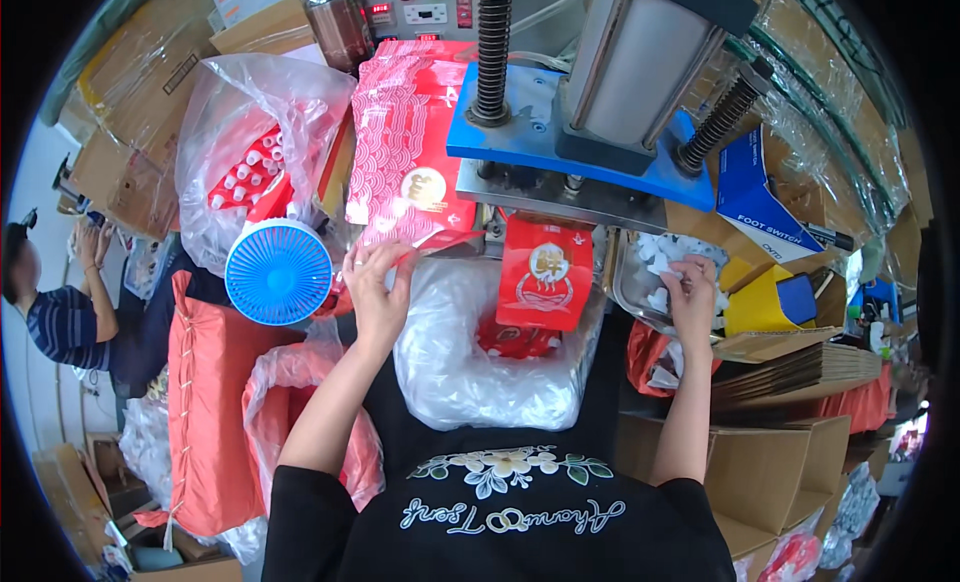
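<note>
Head view, landmark: the blue press plate [580, 142]. Left hand [375, 282], below and left of the plate, pinches the lower edge of a red patterned pouch [405, 152] between thumb and fingertips [358, 267]; the pouch lies just left of the plate. Right hand [690, 297], below and right of it, has its fingers curled into a metal tray [625, 282] of small white pieces [665, 252], closing on one. A smaller red pouch [545, 272] hangs directly under the plate, over a clear plastic bag [470, 372]. Best done, judging from this: keep the pinch near the pouch mouth, lift one white piece only, keep fingers out from under the plate.
</note>
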Available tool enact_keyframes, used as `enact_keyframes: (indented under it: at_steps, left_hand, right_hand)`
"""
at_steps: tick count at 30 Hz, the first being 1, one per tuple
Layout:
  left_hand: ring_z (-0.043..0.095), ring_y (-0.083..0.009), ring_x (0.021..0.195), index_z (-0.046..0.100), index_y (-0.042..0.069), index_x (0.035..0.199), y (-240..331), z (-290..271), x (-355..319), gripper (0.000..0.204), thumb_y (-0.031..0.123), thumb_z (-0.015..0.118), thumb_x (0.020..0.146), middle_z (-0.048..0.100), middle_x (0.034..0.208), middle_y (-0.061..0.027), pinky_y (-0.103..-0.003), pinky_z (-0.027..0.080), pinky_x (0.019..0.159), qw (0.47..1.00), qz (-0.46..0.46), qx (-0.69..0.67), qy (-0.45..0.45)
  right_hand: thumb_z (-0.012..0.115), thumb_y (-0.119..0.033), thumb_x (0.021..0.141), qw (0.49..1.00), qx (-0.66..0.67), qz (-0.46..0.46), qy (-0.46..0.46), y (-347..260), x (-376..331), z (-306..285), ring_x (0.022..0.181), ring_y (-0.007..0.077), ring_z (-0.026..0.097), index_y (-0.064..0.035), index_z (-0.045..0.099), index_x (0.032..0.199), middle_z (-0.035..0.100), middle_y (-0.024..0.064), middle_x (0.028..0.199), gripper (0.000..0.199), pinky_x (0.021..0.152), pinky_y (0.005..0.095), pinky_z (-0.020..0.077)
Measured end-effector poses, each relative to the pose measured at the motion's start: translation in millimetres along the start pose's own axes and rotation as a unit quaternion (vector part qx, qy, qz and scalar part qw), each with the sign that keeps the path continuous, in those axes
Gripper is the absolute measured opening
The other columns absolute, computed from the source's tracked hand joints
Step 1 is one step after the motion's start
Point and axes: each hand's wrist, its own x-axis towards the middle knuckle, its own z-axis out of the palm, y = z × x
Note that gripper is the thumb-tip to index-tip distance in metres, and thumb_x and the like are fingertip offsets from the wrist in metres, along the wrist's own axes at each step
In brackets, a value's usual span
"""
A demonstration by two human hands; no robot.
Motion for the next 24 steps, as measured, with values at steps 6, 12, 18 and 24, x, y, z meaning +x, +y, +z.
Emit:
enact_keyframes:
  at_steps: [6, 12, 18, 24]
  left_hand:
    - [0.06, -0.0057, 0.076, 0.07, -0.001, 0.091, 41.8, 18.4, -33.2, 0.009, 0.003, 0.071, 0.083, 0.069, 0.081, -0.0014, -0.022, 0.047, 0.067, 0.883, -0.167, -0.422, -0.12]
    - [0.06, -0.0075, 0.076, 0.071, -0.003, 0.09, 56.5, 51.4, -59.3, 0.009, 0.0, 0.071, 0.082, 0.068, 0.081, -0.0028, -0.023, 0.048, 0.069, 0.888, -0.191, -0.364, -0.209]
    - [0.061, -0.0084, 0.072, 0.07, -0.004, 0.096, 54.0, 61.0, -66.0, 0.013, 0.004, 0.067, 0.085, 0.068, 0.079, -0.0054, -0.025, 0.05, 0.067, 0.861, -0.17, -0.393, -0.274]
    - [0.062, -0.008, 0.068, 0.071, -0.004, 0.092, 64.9, 77.4, -31.1, 0.025, 0.02, 0.07, 0.089, 0.069, 0.079, -0.0052, -0.025, 0.051, 0.061, 0.811, -0.318, -0.411, -0.269]
  right_hand:
    - [0.075, -0.005, 0.075, 0.999, -0.019, 0.024, 0.01, -30.5, 3.6, 6.1, 0.072, 0.0163, 0.058, -0.0017, 0.065, 0.099, 0.063, 0.0077, 0.087, 0.027, 0.069, 0.0292, 0.0483]
    - [0.074, -0.006, 0.074, 0.967, 0.167, -0.055, -0.182, -128.4, -3.8, 10.5, 0.083, 0.0174, 0.056, -0.0023, 0.066, 0.097, 0.057, 0.0064, 0.086, 0.025, 0.076, 0.0285, 0.0443]
    - [0.076, -0.008, 0.074, 0.89, 0.27, -0.035, -0.365, -124.6, -7.8, 41.7, 0.085, 0.0159, 0.055, -0.0046, 0.068, 0.098, 0.056, 0.0032, 0.088, 0.026, 0.079, 0.0273, 0.0438]
    - [0.076, -0.012, 0.077, 0.966, 0.206, -0.016, -0.154, -114.0, 3.4, 44.1, 0.094, 0.0172, 0.059, -0.0018, 0.063, 0.114, 0.06, 0.0072, 0.105, 0.041, 0.084, 0.0294, 0.0471]
